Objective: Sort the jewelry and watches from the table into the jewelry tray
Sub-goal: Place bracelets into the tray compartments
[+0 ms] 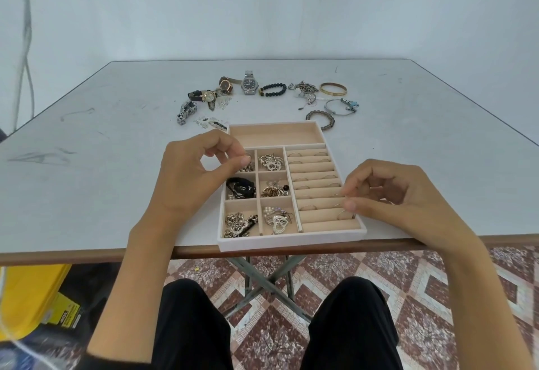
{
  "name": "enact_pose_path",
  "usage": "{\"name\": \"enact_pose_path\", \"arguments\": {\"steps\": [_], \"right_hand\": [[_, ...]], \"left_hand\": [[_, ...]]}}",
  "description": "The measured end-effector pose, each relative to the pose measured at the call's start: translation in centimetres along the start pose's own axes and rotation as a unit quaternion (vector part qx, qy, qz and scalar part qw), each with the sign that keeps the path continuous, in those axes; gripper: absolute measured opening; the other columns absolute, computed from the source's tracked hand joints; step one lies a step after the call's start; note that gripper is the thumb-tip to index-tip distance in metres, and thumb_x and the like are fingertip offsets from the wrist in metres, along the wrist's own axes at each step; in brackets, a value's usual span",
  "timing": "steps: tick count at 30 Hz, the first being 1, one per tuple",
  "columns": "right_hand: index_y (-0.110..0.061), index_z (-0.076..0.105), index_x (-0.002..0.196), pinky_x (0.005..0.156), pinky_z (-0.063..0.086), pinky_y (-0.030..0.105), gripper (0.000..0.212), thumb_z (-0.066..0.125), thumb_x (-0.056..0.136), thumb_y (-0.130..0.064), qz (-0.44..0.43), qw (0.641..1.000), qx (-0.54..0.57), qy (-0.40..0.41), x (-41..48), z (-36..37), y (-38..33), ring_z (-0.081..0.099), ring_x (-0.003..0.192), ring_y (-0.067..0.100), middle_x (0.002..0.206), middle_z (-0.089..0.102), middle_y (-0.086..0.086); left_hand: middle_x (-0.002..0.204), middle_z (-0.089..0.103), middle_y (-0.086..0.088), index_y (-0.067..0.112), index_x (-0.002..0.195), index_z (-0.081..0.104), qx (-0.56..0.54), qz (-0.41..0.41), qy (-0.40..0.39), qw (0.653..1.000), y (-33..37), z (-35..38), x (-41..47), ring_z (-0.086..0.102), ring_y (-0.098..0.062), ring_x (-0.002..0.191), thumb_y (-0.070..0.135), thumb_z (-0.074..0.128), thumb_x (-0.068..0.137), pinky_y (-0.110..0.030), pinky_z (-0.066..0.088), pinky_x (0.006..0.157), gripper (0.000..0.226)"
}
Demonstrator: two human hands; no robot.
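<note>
Table (116, 136) holds four watches (250, 84), four bracelets (333, 92), one tray (291, 243).

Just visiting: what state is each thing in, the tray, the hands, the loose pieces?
jewelry tray: on the table's near edge, small compartments holding jewelry, long far compartment empty.
left hand: over the tray's far-left small compartment, fingers pinched, hold unclear.
right hand: at the ring rows, fingers pinched, hold unclear.
silver watch: lying on the table, unsorted.
black bead bracelet: on the table, unsorted.
gold bangle: on the table, unsorted.
</note>
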State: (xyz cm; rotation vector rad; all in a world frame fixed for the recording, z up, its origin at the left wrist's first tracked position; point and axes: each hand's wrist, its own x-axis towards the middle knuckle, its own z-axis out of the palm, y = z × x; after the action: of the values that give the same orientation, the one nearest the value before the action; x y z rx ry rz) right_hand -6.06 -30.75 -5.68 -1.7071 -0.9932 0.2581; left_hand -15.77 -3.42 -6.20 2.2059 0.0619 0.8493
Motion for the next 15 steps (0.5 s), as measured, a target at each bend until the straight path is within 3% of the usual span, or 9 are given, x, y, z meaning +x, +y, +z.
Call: {"name": "enact_pose_path", "arguments": {"steps": [6,12,15], "right_hand": [[-0.021,0.070,0.078,0.071,0.047,0.054,0.011,0.079,0.073,-0.018,-0.002,1.000,-0.005,-0.004,0.05,-0.06,0.19,0.055,0.075,0.046,0.076,0.063,0.015],[-0.021,0.069,0.078,0.064,0.043,0.039,0.012,0.077,0.076,-0.012,0.004,1.000,-0.002,-0.020,0.19,-0.14,0.25,0.052,0.071,0.045,0.072,0.063,0.005],[-0.021,0.069,0.079,0.063,0.041,0.037,0.011,0.077,0.074,-0.015,0.005,1.000,0.002,-0.018,0.18,-0.16,0.13,0.050,0.070,0.044,0.072,0.061,0.009]], "left_hand": [[0.078,0.067,0.010,0.023,0.080,0.068,-0.001,-0.004,-0.002,1.000,0.01,0.03,-0.05,0.059,-0.009,0.071,0.022,0.078,0.078,-0.027,0.045,0.081,0.009],[0.077,0.067,0.010,0.024,0.079,0.068,-0.004,-0.004,-0.004,1.000,0.01,0.04,-0.09,0.060,-0.010,0.071,0.022,0.078,0.078,-0.029,0.046,0.081,0.010],[0.078,0.067,0.010,0.024,0.079,0.068,-0.001,-0.003,-0.004,1.000,0.00,0.00,-0.07,0.059,-0.009,0.071,0.022,0.078,0.078,-0.028,0.046,0.081,0.010]]}}
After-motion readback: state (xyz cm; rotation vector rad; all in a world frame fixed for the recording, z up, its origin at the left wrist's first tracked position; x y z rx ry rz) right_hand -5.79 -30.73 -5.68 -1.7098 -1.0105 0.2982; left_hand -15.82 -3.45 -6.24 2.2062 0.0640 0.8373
